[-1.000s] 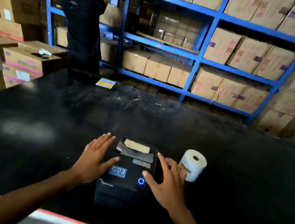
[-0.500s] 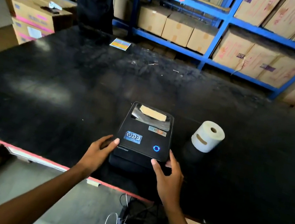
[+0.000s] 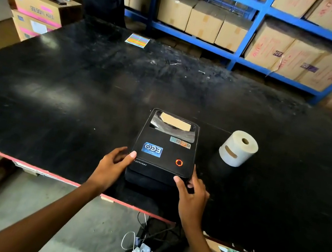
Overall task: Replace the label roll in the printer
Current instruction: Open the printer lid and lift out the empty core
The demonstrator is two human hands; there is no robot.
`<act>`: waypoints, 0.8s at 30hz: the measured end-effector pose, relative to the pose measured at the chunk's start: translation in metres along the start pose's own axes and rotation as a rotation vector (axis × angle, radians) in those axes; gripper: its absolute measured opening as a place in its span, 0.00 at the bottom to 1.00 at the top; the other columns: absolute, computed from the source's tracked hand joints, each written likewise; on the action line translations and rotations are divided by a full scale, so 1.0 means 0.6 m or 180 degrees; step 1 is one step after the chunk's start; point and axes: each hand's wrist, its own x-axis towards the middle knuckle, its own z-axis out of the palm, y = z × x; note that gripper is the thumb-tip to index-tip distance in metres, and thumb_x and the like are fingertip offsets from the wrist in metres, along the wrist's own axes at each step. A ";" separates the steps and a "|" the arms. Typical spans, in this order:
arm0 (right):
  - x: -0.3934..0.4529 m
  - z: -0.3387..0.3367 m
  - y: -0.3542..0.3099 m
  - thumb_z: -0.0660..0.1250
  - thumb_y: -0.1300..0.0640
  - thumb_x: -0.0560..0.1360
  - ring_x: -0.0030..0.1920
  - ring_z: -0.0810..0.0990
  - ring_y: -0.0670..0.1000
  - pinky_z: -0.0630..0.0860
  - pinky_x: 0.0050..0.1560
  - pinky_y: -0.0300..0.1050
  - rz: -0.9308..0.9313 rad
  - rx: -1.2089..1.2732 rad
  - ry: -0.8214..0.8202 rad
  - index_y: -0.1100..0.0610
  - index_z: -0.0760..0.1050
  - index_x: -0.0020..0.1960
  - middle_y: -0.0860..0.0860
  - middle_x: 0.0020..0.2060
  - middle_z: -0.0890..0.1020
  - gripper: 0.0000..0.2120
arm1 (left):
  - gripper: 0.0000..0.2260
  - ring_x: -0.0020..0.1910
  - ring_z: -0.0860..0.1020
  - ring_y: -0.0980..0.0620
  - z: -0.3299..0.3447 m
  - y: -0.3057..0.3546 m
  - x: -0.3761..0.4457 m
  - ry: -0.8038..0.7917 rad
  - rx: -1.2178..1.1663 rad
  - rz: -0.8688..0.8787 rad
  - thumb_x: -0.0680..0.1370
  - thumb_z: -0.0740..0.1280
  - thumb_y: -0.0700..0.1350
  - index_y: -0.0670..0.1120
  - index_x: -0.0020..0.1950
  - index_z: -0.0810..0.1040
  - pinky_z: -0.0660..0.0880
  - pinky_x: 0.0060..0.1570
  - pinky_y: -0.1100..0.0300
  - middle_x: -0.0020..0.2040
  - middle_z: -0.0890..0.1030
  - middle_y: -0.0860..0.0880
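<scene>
Black counter (image 3: 77,92) — left hand (image 3: 112,166) and right hand (image 3: 192,193) grip the printer (image 3: 165,148); label roll (image 3: 238,148) near, apart; sticker sheet (image 3: 137,39) far.

Between the gripping hands, the printer (image 3: 164,147) is smooth black plastic, slightly glossy. Beneath it, the table (image 3: 67,86) is scuffed, dusty black. Right of the grip, the label roll (image 3: 238,148) is matt paper.

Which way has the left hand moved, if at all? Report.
Yes: the left hand slid toward the person, from atop the printer to its front-left corner.

My head camera looks forward and steeply down, wide-angle, close over my hands; table (image 3: 77,92) edge near, shelving (image 3: 255,30) beyond.
</scene>
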 end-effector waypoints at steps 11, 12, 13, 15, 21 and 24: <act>0.154 -0.059 -0.139 0.58 0.28 0.68 0.42 0.81 0.53 0.75 0.49 0.54 -0.0466 -0.0459 0.0109 0.51 0.80 0.42 0.53 0.33 0.84 0.28 | 0.18 0.57 0.80 0.49 -0.018 -0.026 0.024 -0.0121 -0.0056 -0.0034 0.74 0.69 0.39 0.39 0.63 0.74 0.75 0.59 0.58 0.56 0.82 0.42; 0.181 -0.066 -0.161 0.59 0.29 0.69 0.45 0.81 0.58 0.74 0.47 0.52 -0.0339 -0.0601 0.0050 0.51 0.79 0.36 0.55 0.32 0.83 0.26 | 0.18 0.56 0.80 0.49 -0.018 -0.027 0.025 -0.0110 -0.0042 -0.0049 0.73 0.70 0.37 0.37 0.62 0.74 0.76 0.57 0.63 0.56 0.82 0.42; 0.203 -0.071 -0.184 0.59 0.30 0.69 0.44 0.80 0.61 0.72 0.46 0.52 -0.0192 -0.0698 0.0005 0.52 0.77 0.29 0.56 0.30 0.81 0.27 | 0.17 0.54 0.80 0.50 -0.018 -0.028 0.027 -0.0091 -0.0016 -0.0055 0.73 0.70 0.36 0.36 0.61 0.75 0.77 0.55 0.66 0.54 0.82 0.42; 0.243 -0.071 -0.214 0.58 0.28 0.68 0.46 0.79 0.62 0.73 0.49 0.53 0.0052 -0.0809 -0.0021 0.56 0.74 0.25 0.57 0.33 0.81 0.32 | 0.16 0.50 0.81 0.52 -0.019 -0.030 0.035 -0.0094 0.0061 -0.0073 0.72 0.71 0.35 0.36 0.59 0.77 0.77 0.53 0.65 0.49 0.83 0.45; 0.305 -0.046 -0.244 0.52 0.31 0.72 0.54 0.77 0.63 0.70 0.61 0.59 0.0422 -0.0896 0.0240 0.59 0.74 0.36 0.58 0.47 0.81 0.31 | 0.14 0.41 0.81 0.58 -0.026 -0.011 0.056 -0.0273 0.0525 -0.0120 0.71 0.71 0.32 0.38 0.55 0.78 0.77 0.39 0.73 0.47 0.83 0.42; 0.316 -0.041 -0.238 0.50 0.37 0.76 0.53 0.77 0.62 0.67 0.63 0.58 0.0118 -0.0852 0.0306 0.59 0.77 0.39 0.58 0.45 0.82 0.29 | 0.12 0.42 0.80 0.51 -0.032 0.008 0.069 -0.0505 0.0717 -0.0187 0.70 0.72 0.32 0.39 0.53 0.78 0.77 0.35 0.71 0.43 0.82 0.44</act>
